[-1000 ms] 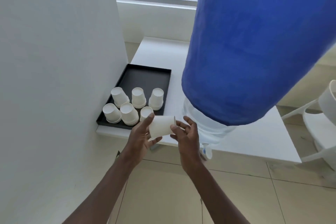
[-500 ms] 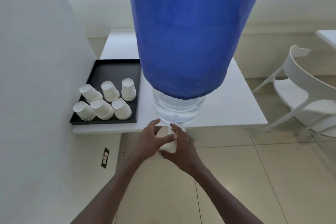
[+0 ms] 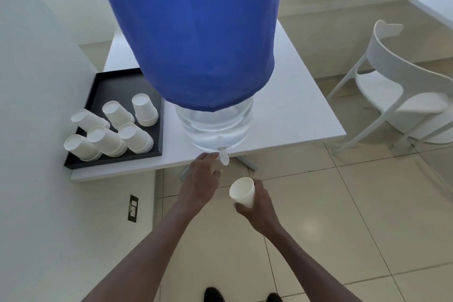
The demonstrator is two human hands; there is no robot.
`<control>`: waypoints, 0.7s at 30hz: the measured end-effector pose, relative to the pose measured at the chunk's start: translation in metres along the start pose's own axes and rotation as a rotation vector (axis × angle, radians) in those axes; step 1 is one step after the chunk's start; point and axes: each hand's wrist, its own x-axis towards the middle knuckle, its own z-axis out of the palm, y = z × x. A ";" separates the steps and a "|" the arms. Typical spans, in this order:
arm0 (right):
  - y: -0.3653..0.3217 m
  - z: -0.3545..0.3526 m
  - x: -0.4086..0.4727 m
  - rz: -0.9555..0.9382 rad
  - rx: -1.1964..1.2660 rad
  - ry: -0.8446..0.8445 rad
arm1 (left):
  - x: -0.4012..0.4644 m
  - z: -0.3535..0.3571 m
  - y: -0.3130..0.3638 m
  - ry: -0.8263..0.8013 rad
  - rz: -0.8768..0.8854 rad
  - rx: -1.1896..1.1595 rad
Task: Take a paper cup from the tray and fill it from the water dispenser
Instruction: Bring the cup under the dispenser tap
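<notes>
My right hand [image 3: 257, 206] holds a white paper cup [image 3: 242, 192] upright, mouth up, below and slightly right of the dispenser's white tap [image 3: 223, 156]. My left hand [image 3: 202, 179] reaches up to the tap, fingertips at its left side; whether it grips the tap I cannot tell. The water dispenser [image 3: 196, 32] is a clear bottle under a blue cover, standing at the front edge of a white table [image 3: 294, 110]. A black tray [image 3: 115, 86] to its left carries several upturned white cups [image 3: 115, 127], some stacked.
A white wall [image 3: 36, 179] runs close on the left, with a dark socket plate [image 3: 133, 208] low down. A white chair [image 3: 402, 95] stands right of the table. Beige tiled floor lies below, and my shoes [image 3: 214, 295] show at the bottom edge.
Both hands held the cup together near the tap; now my left hand has let go and risen to the tap, while my right hand has lowered the cup, turned upright, to the right.
</notes>
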 end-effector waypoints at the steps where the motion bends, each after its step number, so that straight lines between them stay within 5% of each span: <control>1: 0.009 0.004 0.004 0.023 0.007 -0.005 | 0.002 0.005 -0.002 -0.006 0.039 0.037; 21: 0.032 0.057 0.103 -0.024 0.080 0.038 | 0.047 0.024 -0.007 -0.128 0.332 0.274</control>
